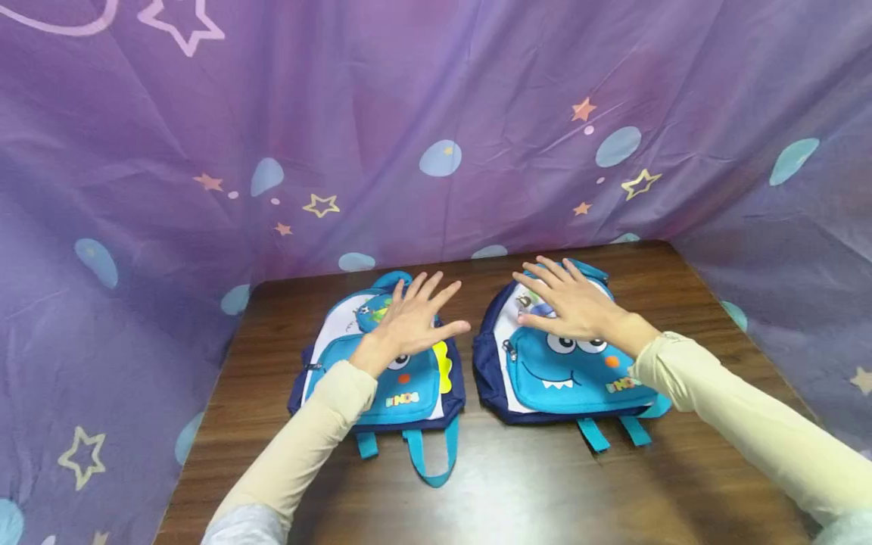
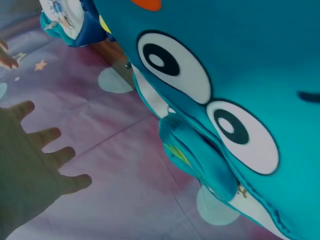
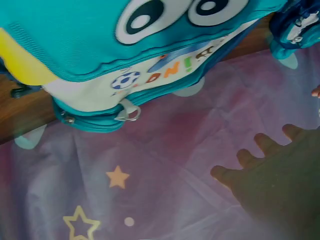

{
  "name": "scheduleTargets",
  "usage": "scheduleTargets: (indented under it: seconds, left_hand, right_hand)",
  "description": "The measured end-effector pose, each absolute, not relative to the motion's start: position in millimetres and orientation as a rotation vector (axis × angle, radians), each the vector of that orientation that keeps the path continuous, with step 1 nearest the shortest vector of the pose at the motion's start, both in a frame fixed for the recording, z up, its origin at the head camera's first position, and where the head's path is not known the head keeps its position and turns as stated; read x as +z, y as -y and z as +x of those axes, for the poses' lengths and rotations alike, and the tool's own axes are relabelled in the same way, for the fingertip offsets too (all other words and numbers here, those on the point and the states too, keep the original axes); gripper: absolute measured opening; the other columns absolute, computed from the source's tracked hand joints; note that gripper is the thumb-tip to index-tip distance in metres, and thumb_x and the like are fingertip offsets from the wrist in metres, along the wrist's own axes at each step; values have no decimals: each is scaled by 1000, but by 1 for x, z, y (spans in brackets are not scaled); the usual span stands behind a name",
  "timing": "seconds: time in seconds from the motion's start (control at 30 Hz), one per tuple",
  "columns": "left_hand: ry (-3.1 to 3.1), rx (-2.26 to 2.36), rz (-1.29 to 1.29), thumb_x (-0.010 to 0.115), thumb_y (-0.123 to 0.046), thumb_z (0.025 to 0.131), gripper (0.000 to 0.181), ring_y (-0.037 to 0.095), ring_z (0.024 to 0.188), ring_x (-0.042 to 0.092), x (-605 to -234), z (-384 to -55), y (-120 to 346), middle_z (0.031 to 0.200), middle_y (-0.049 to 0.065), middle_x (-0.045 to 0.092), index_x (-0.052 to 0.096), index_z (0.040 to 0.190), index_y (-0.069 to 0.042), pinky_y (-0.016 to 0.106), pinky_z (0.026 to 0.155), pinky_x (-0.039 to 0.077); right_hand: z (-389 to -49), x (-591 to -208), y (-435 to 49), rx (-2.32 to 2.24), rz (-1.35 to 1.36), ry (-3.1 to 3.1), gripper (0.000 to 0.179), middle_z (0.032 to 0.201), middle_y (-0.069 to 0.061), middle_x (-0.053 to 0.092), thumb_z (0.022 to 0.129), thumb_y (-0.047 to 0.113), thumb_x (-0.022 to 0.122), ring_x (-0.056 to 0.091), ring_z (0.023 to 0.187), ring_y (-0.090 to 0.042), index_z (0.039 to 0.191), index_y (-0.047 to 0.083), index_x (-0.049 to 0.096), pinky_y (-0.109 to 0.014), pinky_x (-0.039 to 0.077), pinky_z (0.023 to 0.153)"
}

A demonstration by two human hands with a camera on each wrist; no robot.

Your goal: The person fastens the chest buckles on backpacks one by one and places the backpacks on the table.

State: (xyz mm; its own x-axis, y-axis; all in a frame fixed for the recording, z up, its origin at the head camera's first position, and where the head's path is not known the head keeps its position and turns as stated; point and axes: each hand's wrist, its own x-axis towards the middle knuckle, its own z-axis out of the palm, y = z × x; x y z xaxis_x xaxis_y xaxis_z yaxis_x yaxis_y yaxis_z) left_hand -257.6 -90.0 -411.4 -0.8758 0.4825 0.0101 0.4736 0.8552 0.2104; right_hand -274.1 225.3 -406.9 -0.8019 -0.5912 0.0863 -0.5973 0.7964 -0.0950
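Two small blue and white children's backpacks with cartoon faces lie side by side on a brown wooden table. Over the upper part of the left backpack [image 1: 368, 386] is my left hand [image 1: 412, 314], palm down, fingers straight and spread. My right hand [image 1: 575, 306] hovers likewise above the top of the right backpack [image 1: 565, 378], its fingers fanned out. Neither hand holds anything. In the left wrist view, the left backpack's front pocket [image 2: 240, 60] with big eyes fills the upper right. The right wrist view has a metal zipper pull [image 3: 129, 111] on the right backpack.
A purple curtain [image 1: 381, 113] with stars and ovals hangs behind and beside the wooden table [image 1: 518, 484]. Teal straps [image 1: 436, 458] of the left backpack stretch toward the table's front. Shorter strap ends [image 1: 594, 435] stick out below the right backpack.
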Motion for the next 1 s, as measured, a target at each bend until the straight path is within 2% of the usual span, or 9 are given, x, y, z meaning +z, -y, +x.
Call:
scheduleTargets:
  seconds: [0.5,0.83,1.0]
  left_hand:
    - [-2973,236,798,39,-77,91,82,31,156,9,-419,-264,77,169,3,13,16,159,-38,64,121,9]
    - [-2922,217,812,34,-80,91,83,27,156,2,-425,-265,70,169,1,7,8,159,-41,62,122,5]
    - [-2910,255,813,34,-80,90,83,27,156,3,-425,-265,68,169,1,7,9,159,-41,61,122,4]
  right_hand:
    - [-279,-421,-239,215,958,2969,85,164,-15,25,94,65,50,15,152,-41,159,19,24,-66,8,119]
    - [-273,-424,-238,197,956,2982,84,164,-15,26,95,65,49,15,152,-42,160,19,22,-67,9,118]
    - [-275,-421,-241,204,913,3010,83,164,-15,25,95,65,49,14,152,-43,159,19,26,-68,8,118]
